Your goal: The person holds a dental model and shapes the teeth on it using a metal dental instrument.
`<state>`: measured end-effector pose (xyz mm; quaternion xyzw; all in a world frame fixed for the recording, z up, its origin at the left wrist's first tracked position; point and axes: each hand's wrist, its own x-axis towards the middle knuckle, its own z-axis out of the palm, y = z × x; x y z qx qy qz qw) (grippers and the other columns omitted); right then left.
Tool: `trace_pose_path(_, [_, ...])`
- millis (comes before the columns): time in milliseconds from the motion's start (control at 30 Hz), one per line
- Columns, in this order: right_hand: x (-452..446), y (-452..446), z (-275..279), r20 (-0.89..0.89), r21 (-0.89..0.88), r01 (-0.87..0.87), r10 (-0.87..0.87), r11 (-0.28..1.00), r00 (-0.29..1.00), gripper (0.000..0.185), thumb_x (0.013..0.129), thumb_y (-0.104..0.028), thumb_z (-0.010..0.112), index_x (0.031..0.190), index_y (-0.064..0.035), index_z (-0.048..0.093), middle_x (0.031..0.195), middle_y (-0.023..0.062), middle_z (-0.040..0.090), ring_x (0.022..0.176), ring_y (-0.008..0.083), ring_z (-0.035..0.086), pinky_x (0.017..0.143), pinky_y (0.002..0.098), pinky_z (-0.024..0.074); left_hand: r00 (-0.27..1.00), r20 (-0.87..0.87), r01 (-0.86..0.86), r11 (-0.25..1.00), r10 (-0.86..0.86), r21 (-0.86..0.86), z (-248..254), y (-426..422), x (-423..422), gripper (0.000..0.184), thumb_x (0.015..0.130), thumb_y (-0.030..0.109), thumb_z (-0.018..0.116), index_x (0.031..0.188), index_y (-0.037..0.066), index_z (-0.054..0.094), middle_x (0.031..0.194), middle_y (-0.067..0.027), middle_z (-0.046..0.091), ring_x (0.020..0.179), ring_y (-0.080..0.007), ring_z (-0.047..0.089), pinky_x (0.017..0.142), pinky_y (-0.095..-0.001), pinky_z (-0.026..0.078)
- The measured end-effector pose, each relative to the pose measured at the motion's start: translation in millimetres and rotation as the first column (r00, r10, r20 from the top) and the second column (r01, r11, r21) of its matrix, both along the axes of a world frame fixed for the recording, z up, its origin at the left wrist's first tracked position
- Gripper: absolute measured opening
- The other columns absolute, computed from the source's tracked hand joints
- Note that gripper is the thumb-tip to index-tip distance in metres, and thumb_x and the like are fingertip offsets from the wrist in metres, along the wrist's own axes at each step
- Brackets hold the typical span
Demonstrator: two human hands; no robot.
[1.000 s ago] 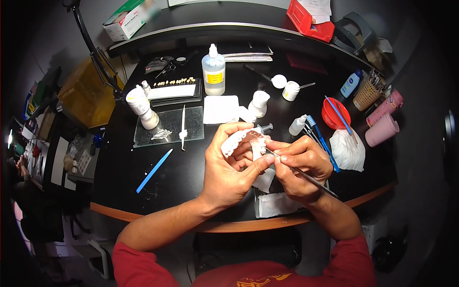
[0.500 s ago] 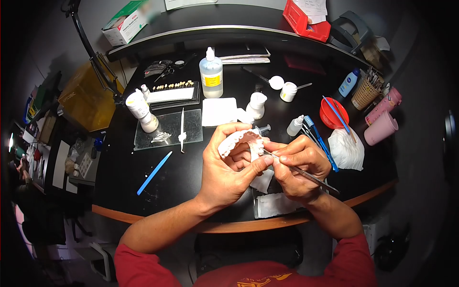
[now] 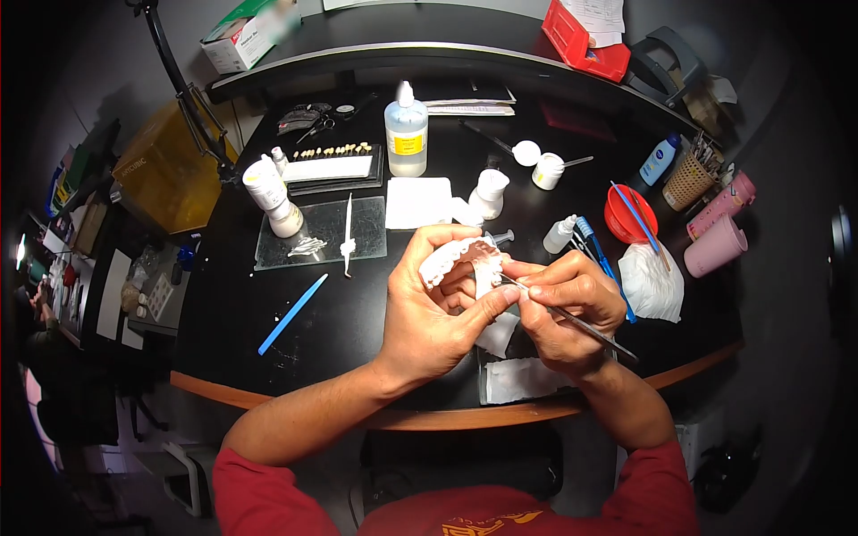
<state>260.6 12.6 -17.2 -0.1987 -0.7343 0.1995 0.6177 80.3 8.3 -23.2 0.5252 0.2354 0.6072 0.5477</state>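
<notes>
My left hand (image 3: 420,308) is closed around a pale dental cast (image 3: 450,259), an arch-shaped model with a row of teeth, tilted above the front of the table. In my right hand (image 3: 572,308) is a slim metal dental instrument (image 3: 594,330), gripped like a pen. Its tip is at the right end of the cast, close to my left thumb; whether it touches cannot be made out. Below my hands lies white tissue (image 3: 518,381). A small dropper bottle (image 3: 559,234) stands just beyond my right hand.
Behind the hands stand a large dropper bottle (image 3: 407,138), white jars (image 3: 488,195) and a tooth shade set (image 3: 332,167). A glass slab (image 3: 368,239) and a blue-handled tool (image 3: 293,314) lie left. A red bowl (image 3: 617,221), crumpled tissue (image 3: 651,290) and pink cup (image 3: 715,248) are right.
The camera view has shifted slightly, so the table's things appear a little further right. Both hands keep their hold on the cast and the instrument, with hardly any movement between them.
</notes>
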Motion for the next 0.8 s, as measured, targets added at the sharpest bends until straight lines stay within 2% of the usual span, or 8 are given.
trace_pose_path(333, [4.8,0.0,-0.4,-0.112,-0.164,-0.138,0.121,0.977,0.986,0.015,0.082,0.015,0.071,0.089,0.0032,0.066,0.087,0.0142,0.066,0.091,0.0292,0.077,0.090,0.0417,0.0652,1.000,-0.007,0.009,1.000,-0.009,0.010,-0.3,1.0,1.3,0.053,0.087,-0.004,0.082,0.129,0.004,0.051,0.112,-0.0122,0.069,0.095,-0.0107,0.070,0.076,-0.0222,0.059])
trace_pose_path(633, [1.3,-1.8,0.8,-0.145,-0.160,-0.139,0.116,0.977,0.983,0.014,0.085,0.015,0.069,0.091,0.0036,0.064,0.088,0.0134,0.064,0.087,0.0251,0.075,0.090,0.0413,0.0655,0.996,-0.067,-0.046,0.995,0.052,0.086,-0.2,2.1,0.3,0.053,0.087,-0.005,0.082,0.130,0.004,0.052,0.111,-0.0121,0.071,0.095,-0.0111,0.070,0.076,-0.0233,0.060])
trace_pose_path(733, [0.5,-3.8,2.1,-0.109,-0.176,-0.116,0.098,0.978,0.989,0.017,0.087,0.017,0.065,0.095,0.0012,0.062,0.089,0.0115,0.061,0.086,0.0234,0.073,0.094,0.0466,0.0643,0.995,-0.076,-0.057,0.994,0.064,0.095,-1.8,2.4,0.3,0.052,0.087,-0.004,0.082,0.129,0.004,0.053,0.111,-0.0121,0.071,0.095,-0.0113,0.070,0.076,-0.0236,0.060])
trace_pose_path(800, [1.4,-3.4,0.3,-0.107,-0.174,-0.116,0.098,0.978,0.989,0.017,0.088,0.016,0.065,0.095,0.0011,0.063,0.089,0.0115,0.061,0.088,0.0250,0.074,0.094,0.0461,0.0643,0.995,-0.069,-0.062,0.994,0.068,0.094,-2.0,2.2,0.9,0.051,0.087,-0.003,0.082,0.129,0.004,0.054,0.111,-0.0117,0.071,0.095,-0.0114,0.071,0.076,-0.0238,0.060])
